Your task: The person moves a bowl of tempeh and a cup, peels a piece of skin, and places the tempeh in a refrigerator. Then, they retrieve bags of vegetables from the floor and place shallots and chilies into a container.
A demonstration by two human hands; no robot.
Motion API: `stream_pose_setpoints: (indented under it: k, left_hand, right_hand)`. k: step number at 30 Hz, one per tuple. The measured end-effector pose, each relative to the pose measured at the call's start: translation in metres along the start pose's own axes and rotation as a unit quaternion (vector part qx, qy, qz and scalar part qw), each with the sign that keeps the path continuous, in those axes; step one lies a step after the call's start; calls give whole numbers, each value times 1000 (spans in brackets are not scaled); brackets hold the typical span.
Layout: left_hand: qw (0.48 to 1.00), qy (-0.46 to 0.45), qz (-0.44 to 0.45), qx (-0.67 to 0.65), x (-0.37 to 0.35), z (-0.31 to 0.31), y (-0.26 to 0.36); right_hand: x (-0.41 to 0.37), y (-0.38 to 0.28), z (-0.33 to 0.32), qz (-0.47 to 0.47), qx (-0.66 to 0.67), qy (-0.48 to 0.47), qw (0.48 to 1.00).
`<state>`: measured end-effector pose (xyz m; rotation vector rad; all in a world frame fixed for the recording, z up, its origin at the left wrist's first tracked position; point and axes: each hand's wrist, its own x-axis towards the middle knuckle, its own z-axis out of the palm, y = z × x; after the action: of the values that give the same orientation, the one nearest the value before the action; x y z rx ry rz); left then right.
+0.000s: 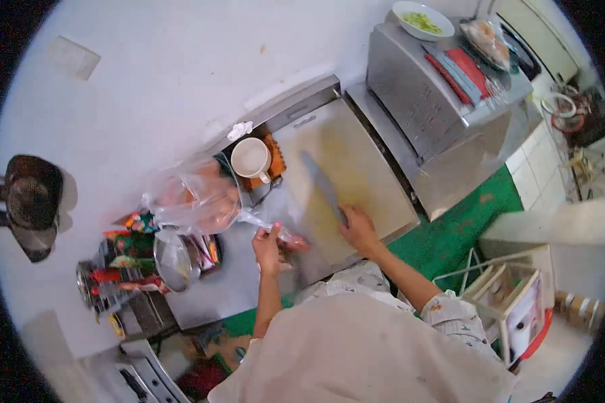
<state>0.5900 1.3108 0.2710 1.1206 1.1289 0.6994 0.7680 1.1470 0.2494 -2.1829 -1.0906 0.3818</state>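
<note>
My right hand (359, 230) is closed around the handle of a knife (323, 180). Its wide grey blade points away from me, over a large cutting board (363, 144) with a yellowish stain. At the board's near left edge, my left hand (267, 250) has its fingers closed on a slim, pale item with a reddish end (294, 240); blur keeps me from telling its kind. Just beyond that hand lies a clear plastic bag (205, 195) with orange-pink contents. A white mug (251, 158) stands behind, next to the board.
Left on the counter are a metal bowl (175, 260) and a cluster of colourful packets (131, 252). On the steel cabinet (417, 94) at right sit a white bowl (423, 20) of chopped greens and a red-and-grey item (460, 72). A rack (511, 302) stands at lower right.
</note>
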Motion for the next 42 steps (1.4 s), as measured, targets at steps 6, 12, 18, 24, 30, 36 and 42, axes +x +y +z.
stream_pose_setpoints:
  k: [6,12,18,24,30,36,42]
  left_hand:
    - [996,-80,-26,39,28,-21,-1]
    - [931,-349,92,64,85,-48,-59]
    - [953,-218,-143,-157,160,-73,-126]
    - [813,-77,480,321,-125,48,-29]
    - [763,-290,508,275,-333,102,-114]
    - [708,-537,392,240,-544,94,-209]
    - [647,-679,267,220,-708,116,-253]
  right_hand:
    - [-66,-48,73,-4,-22,25,999]
    - [-70,-83,63,88,27,17,996]
    - [-138,-68,54,3,-84,189,978]
    - [-317,-11,50,207,-99,290,929]
    - [-591,-45,0,487,49,274,828]
    - [-838,-62,16,658,89,239,709]
    - [-968,-32,-6,704,92,394,584]
